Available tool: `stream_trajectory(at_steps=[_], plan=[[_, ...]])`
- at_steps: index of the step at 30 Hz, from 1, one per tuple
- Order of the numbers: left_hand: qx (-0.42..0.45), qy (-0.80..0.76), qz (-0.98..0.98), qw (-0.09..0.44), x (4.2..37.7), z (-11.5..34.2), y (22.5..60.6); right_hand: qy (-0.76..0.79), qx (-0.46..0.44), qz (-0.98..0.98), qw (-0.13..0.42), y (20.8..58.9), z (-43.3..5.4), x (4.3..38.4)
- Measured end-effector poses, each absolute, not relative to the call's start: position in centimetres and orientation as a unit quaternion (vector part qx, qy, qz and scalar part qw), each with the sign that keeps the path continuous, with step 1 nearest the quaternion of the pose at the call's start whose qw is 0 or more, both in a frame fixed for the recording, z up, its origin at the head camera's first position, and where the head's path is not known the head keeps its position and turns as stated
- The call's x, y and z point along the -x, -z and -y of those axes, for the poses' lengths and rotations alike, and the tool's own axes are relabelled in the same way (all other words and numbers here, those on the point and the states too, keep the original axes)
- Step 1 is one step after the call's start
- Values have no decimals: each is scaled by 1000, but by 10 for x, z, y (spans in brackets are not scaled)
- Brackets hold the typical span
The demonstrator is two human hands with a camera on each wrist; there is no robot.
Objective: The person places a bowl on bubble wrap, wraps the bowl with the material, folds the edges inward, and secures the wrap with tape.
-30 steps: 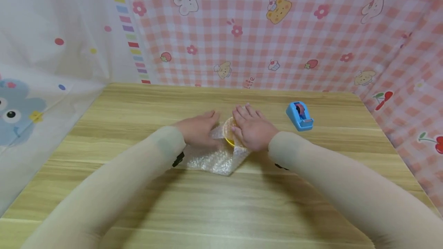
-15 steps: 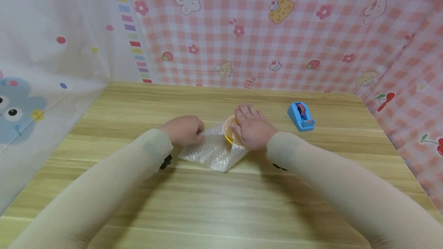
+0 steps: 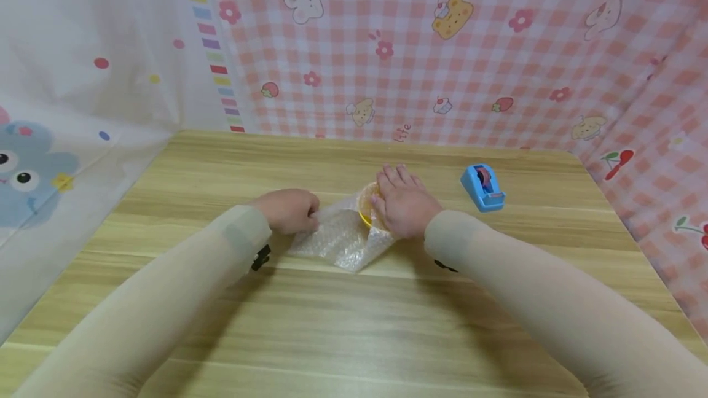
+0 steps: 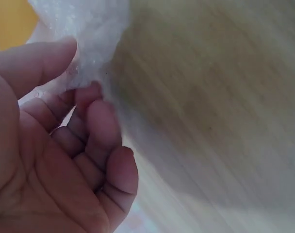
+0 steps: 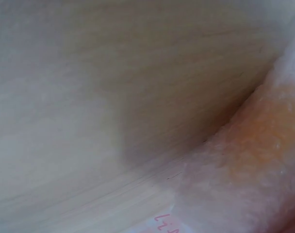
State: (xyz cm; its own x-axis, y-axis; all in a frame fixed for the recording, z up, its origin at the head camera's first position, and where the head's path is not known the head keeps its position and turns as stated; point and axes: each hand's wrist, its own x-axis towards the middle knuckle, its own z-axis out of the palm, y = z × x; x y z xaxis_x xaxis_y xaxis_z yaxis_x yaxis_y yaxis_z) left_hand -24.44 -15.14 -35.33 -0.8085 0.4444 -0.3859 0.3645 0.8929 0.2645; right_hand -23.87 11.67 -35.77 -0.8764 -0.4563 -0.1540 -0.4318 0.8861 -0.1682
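Observation:
A sheet of bubble wrap (image 3: 343,239) lies on the table, folded partly over a yellow round-rimmed object (image 3: 365,220) whose kind is hidden by the wrap. At the wrap's left corner, my left hand (image 3: 286,210) pinches the edge; the left wrist view shows the film (image 4: 96,29) between thumb and curled fingers. My right hand (image 3: 408,204) lies flat across the wrapped yellow object, fingers straight and pointing away from me. In the right wrist view, the yellow tint shows through the bubble wrap (image 5: 210,179), and the right hand is mostly out of frame.
A blue tape dispenser (image 3: 483,188) with a reddish roll stands at the back right of the wooden table (image 3: 354,330). Behind the table hangs a pink checked cloth (image 3: 409,66); a white patterned cloth (image 3: 127,29) hangs at the left.
My left hand has moved left from over the wrap to its left corner and now pinches it. The right hand stays on the wrapped object. The view has shifted slightly.

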Motion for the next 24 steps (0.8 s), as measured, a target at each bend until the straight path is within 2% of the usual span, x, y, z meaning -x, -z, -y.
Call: stream_trajectory(at_steps=[5, 13, 20, 24], plan=[[-212, -102, -946, 222, 247, 156, 353, 61, 226, -968, 94, 359, -116, 239], [-198, -183, -930, 251, 250, 161, 352, 61, 223, -969, 90, 359, -115, 239], [-198, -223, -905, 304, 249, 162, 343, 57, 223, -969, 90, 359, -115, 239], [-206, -226, -898, 315, 247, 163, 340, 57, 221, -969, 92, 358, -116, 239]])
